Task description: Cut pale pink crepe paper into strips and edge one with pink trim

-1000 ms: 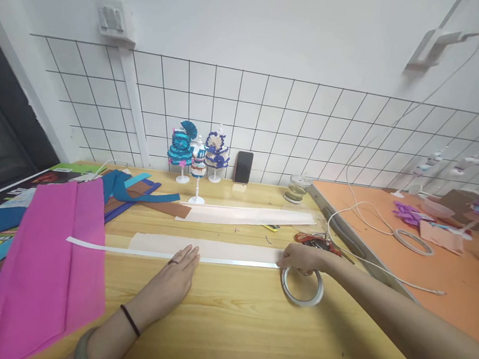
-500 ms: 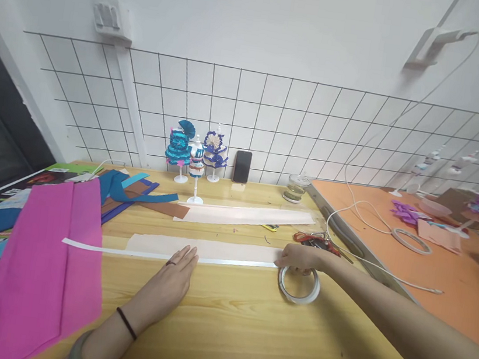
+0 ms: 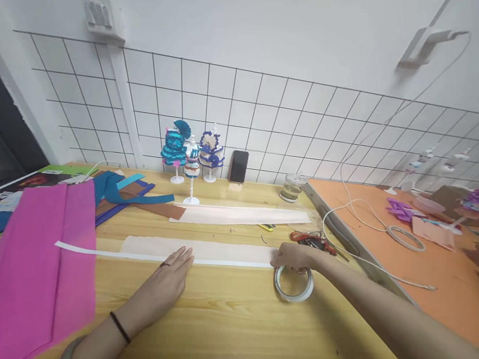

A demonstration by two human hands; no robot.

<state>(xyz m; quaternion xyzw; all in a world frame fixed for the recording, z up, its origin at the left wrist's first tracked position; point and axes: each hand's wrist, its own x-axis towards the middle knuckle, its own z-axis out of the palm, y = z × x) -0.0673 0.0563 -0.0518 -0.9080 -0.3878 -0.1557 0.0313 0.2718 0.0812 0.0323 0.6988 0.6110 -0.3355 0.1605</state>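
Observation:
A pale pink paper strip [image 3: 221,252] lies lengthwise on the wooden table, with a white band of tape [image 3: 228,264] along its near edge. The tape's loose left end reaches over a bright pink folded sheet [image 3: 41,259]. My left hand [image 3: 170,273] rests flat on the tape and strip, fingers stretched out. At the strip's right end, my right hand [image 3: 295,257] is closed, pinching the tape by its roll [image 3: 304,294]. The roll sits just below those fingers; the fingertips are partly hidden.
Behind lie another pale strip [image 3: 243,216], a yellow cutter [image 3: 267,227] and red-handled scissors [image 3: 309,239]. Decorated stands [image 3: 192,167], a phone [image 3: 239,166] and a glass jar [image 3: 293,188] line the wall. A white cable [image 3: 378,267] crosses onto the orange table [image 3: 441,288].
The whole view has shifted slightly, so things appear a little further left. Both hands, the tape and the strip hold nearly the same places on the table.

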